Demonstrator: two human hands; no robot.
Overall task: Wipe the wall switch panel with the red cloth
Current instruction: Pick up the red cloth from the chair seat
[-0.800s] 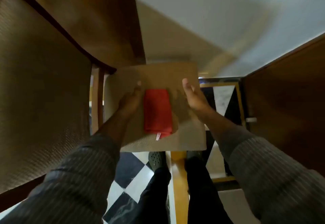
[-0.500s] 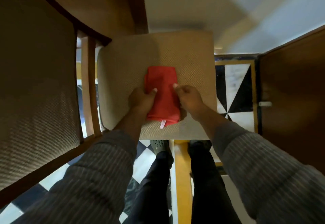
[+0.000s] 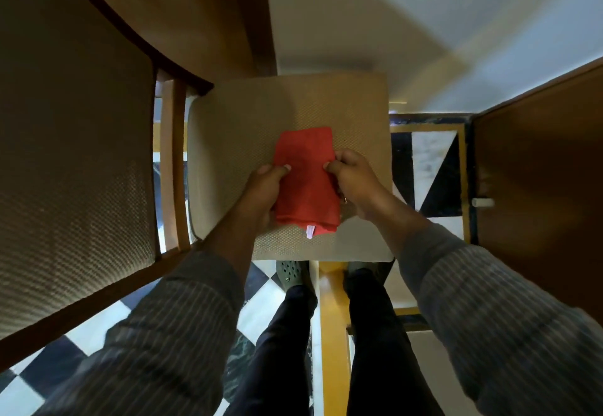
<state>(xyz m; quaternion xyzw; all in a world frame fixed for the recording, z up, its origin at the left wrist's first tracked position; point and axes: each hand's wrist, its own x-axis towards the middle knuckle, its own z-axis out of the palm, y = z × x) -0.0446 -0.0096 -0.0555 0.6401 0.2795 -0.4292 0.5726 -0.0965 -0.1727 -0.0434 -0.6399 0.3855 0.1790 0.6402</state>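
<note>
On the woven seat cushion [image 3: 248,128] of a wooden chair lies the folded red cloth [image 3: 305,167], its white tag [image 3: 309,231] at the near edge. Left hand [image 3: 262,192] has its grip pinched on the cloth's left edge; right hand [image 3: 354,175] is clenched on the right edge. Left stands the chair's upholstered backrest [image 3: 65,154]; right, a brown door [image 3: 538,187]. Below, shoes rest on checkered floor [image 3: 98,324].

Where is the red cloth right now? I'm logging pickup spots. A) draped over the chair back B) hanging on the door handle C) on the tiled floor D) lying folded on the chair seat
D: the folded red cloth lies on the woven chair seat, with the left hand and right hand gripping its two sides.
</note>
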